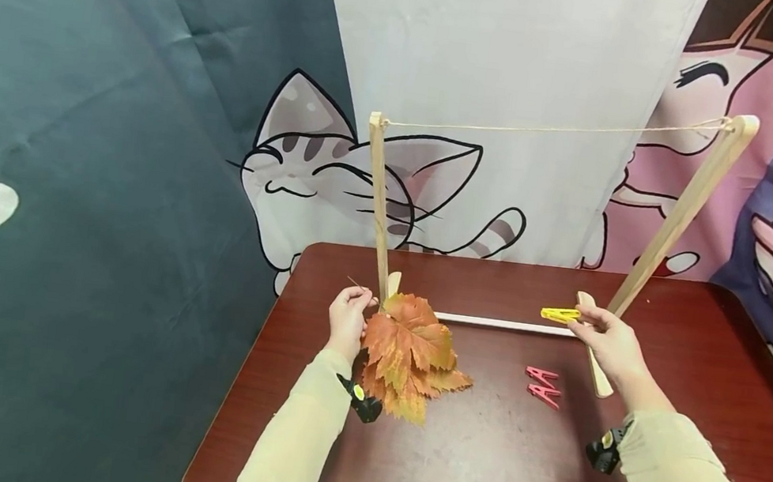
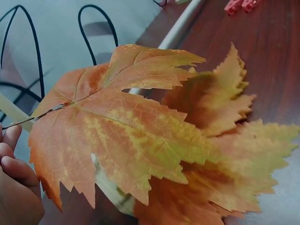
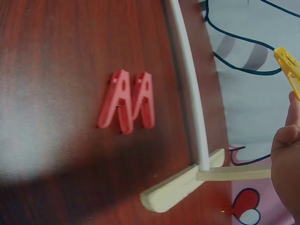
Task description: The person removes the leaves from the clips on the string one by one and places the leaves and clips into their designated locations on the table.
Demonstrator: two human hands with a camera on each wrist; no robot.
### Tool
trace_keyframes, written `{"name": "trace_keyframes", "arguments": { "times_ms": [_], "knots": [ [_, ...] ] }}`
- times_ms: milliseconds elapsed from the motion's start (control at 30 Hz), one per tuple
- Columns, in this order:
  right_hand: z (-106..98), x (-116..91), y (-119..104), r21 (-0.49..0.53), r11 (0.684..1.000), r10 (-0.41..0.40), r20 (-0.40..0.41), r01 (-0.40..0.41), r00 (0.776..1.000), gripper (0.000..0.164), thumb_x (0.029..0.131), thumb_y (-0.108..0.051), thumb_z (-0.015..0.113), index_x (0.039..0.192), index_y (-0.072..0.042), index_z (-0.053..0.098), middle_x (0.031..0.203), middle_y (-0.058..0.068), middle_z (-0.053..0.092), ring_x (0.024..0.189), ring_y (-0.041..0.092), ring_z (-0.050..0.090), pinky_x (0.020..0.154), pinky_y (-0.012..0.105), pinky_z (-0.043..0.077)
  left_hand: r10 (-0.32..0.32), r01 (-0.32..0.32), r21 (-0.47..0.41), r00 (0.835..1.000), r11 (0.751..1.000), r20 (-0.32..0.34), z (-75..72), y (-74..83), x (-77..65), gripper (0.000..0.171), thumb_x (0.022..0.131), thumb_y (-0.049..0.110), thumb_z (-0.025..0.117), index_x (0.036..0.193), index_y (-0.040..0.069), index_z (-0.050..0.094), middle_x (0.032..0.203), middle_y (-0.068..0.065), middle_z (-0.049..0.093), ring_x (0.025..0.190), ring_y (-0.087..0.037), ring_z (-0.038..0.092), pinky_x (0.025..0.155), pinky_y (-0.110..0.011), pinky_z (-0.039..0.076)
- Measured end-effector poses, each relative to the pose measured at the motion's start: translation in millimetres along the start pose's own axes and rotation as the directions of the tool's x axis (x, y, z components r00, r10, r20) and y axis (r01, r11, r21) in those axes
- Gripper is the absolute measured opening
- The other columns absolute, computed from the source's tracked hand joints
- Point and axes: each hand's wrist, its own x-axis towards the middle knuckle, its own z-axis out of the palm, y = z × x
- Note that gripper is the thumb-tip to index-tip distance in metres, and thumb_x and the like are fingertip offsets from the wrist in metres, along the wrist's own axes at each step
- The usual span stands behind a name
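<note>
My left hand point(image 1: 348, 323) pinches the thin stem of an orange-green maple-like leaf point(image 2: 117, 126) above the table's left side. More such leaves point(image 2: 253, 154) lie beneath it; whether they rest on the table is hard to tell. My right hand point(image 1: 611, 346) holds a yellow clothespin point(image 1: 559, 315) between thumb and fingers, near the frame's right foot. In the right wrist view that clothespin point(image 3: 288, 68) shows at the right edge, partly cut off. Two red clothespins point(image 1: 542, 386) lie side by side on the table, apart from both hands.
A wooden frame stands on the reddish-brown table point(image 1: 460, 472), with a left post point(image 1: 378, 200), a right post point(image 1: 683, 215) and a white crossbar point(image 1: 506, 325) low between them. A thin string point(image 1: 514, 130) runs between the post tops. Printed curtains point(image 1: 494, 54) hang behind.
</note>
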Motion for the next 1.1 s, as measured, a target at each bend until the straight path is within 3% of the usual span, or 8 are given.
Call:
{"name": "trace_keyframes", "arguments": {
  "times_ms": [167, 333, 500, 567, 767, 1000, 1100],
  "knots": [
    [5, -4, 9, 0.013, 1.000, -0.005, -0.001, 0.005, 1.000, 0.053, 0.093, -0.033, 0.058, 0.130, 0.004, 0.049, 0.121, 0.028, 0.055, 0.098, 0.017, 0.051, 0.068, 0.009, 0.040, -0.027, 0.027, -0.015, 0.999, 1.000, -0.028, -6.6, -9.6, -4.0, 0.014, 0.090, 0.011, 0.062, 0.099, 0.001, 0.057, 0.095, -0.023, 0.066, 0.038, -0.009, 0.034, 0.033, -0.019, 0.029],
    [6, -10, 14, 0.003, 1.000, 0.024, 0.018, -0.024, 1.000, 0.055, 0.092, -0.033, 0.059, 0.132, 0.003, 0.048, 0.121, 0.027, 0.055, 0.096, 0.016, 0.053, 0.069, 0.013, 0.042, -0.053, 0.052, -0.010, 0.997, 0.999, -0.050, -10.3, -15.6, -3.9, 0.011, 0.090, 0.009, 0.061, 0.097, 0.003, 0.057, 0.093, -0.022, 0.067, 0.037, -0.011, 0.034, 0.032, -0.019, 0.029],
    [5, -13, 16, 0.000, 0.999, 0.034, 0.039, -0.034, 0.999, 0.056, 0.093, -0.034, 0.059, 0.132, 0.003, 0.047, 0.122, 0.027, 0.055, 0.101, 0.025, 0.054, 0.072, 0.018, 0.043, -0.079, 0.080, 0.011, 0.994, 0.997, -0.073, -14.2, -21.8, -2.2, 0.007, 0.091, 0.009, 0.059, 0.096, 0.004, 0.059, 0.091, -0.019, 0.068, 0.036, -0.010, 0.034, 0.032, -0.019, 0.029],
    [6, -13, 17, -0.010, 1.000, 0.021, 0.038, -0.020, 0.999, 0.056, 0.092, -0.035, 0.059, 0.131, 0.003, 0.048, 0.120, 0.027, 0.056, 0.098, 0.022, 0.055, 0.071, 0.017, 0.043, -0.081, 0.082, 0.012, 0.994, 0.997, -0.075, -15.7, -24.8, -2.1, 0.007, 0.091, 0.009, 0.058, 0.095, 0.004, 0.059, 0.092, -0.020, 0.068, 0.037, -0.010, 0.033, 0.033, -0.019, 0.029],
    [8, -17, 25, -0.009, 1.000, -0.011, 0.049, 0.012, 0.999, 0.051, 0.091, -0.029, 0.062, 0.127, 0.006, 0.050, 0.116, 0.027, 0.058, 0.082, -0.006, 0.049, 0.067, 0.013, 0.044, -0.118, 0.120, 0.010, 0.989, 0.993, -0.093, -19.2, -35.5, -6.1, 0.008, 0.090, 0.007, 0.058, 0.096, 0.001, 0.059, 0.089, -0.020, 0.069, 0.036, -0.010, 0.032, 0.032, -0.019, 0.028],
    [14, -23, 34, 0.022, 0.999, 0.027, 0.091, -0.029, 0.995, 0.056, 0.090, -0.035, 0.062, 0.128, 0.004, 0.050, 0.115, 0.025, 0.058, 0.086, 0.011, 0.053, 0.064, 0.017, 0.045, -0.142, 0.143, -0.002, 0.982, 0.990, -0.123, -25.1, -44.1, -12.8, 0.013, 0.091, 0.006, 0.057, 0.100, -0.003, 0.058, 0.088, -0.019, 0.068, 0.038, -0.012, 0.031, 0.033, -0.020, 0.027],
    [16, -26, 37, 0.043, 0.998, 0.034, 0.090, -0.038, 0.995, 0.055, 0.090, -0.033, 0.063, 0.128, 0.005, 0.050, 0.117, 0.026, 0.057, 0.086, 0.006, 0.053, 0.067, 0.016, 0.046, -0.160, 0.160, -0.008, 0.979, 0.987, -0.125, -29.4, -48.7, -13.5, 0.014, 0.092, 0.006, 0.056, 0.102, -0.003, 0.057, 0.083, -0.014, 0.069, 0.038, -0.011, 0.032, 0.034, -0.020, 0.027]
  ]
}}
